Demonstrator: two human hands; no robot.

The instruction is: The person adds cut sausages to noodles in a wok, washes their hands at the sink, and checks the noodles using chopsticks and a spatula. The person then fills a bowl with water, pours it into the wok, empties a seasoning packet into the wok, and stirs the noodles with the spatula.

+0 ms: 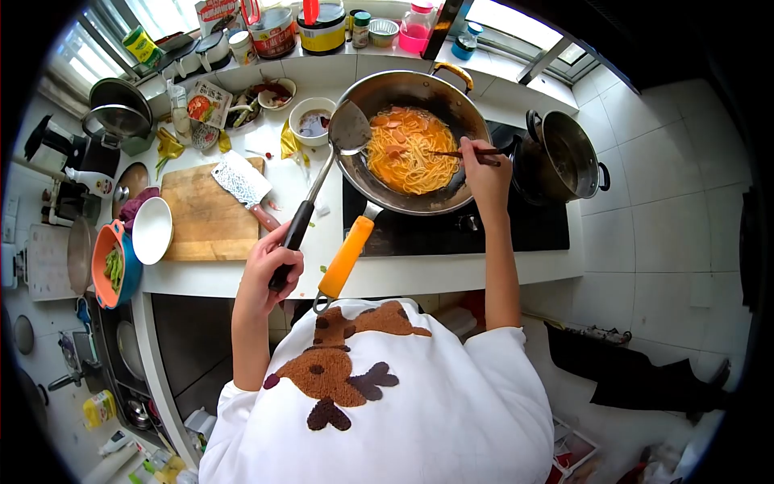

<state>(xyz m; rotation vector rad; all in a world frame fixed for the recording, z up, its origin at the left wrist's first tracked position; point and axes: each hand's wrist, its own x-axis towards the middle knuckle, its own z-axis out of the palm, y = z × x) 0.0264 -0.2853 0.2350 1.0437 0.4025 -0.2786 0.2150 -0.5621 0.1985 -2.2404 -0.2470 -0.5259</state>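
Head view had your left hand (272,270) wrapped around the handle of the spatula (350,127), and your right fingers (471,158) pinched on the chopsticks (485,152), with the noodles (411,153) just beyond them in the pan (387,89). The pan's orange handle (347,258) jutted out between your hands, ungripped, so a hard stir could have swung the pan and slopped sauce, while long strands could have slipped off if lifted fast.

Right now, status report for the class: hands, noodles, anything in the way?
Left hand on spatula. Right hand on chopsticks, tips at noodles in wok. Possibly in the way: spatula, wok's left side.
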